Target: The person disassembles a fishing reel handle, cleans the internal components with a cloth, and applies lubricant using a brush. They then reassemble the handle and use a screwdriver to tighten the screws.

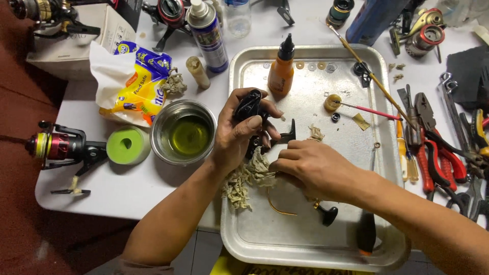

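My left hand (239, 133) grips a black fishing reel body (250, 108) over the metal tray (387, 168). My right hand (313, 168) pinches a wad of grimy tissue (257, 164) against the lower part of the reel. A black foot of the reel (288, 135) sticks out between the two hands. More soiled tissue (237, 186) hangs over the tray's left rim. A thin brass wire loop (279, 208) and a black handle knob (328, 215) lie in the tray under my right wrist.
An orange squeeze bottle (280, 71), washers and a small brush (356, 106) lie in the tray. A steel bowl of yellow oil (184, 132), a green roll (127, 145), a spinning reel (61, 146) and a spray can (208, 34) sit left. Pliers and wrenches (443, 153) lie right.
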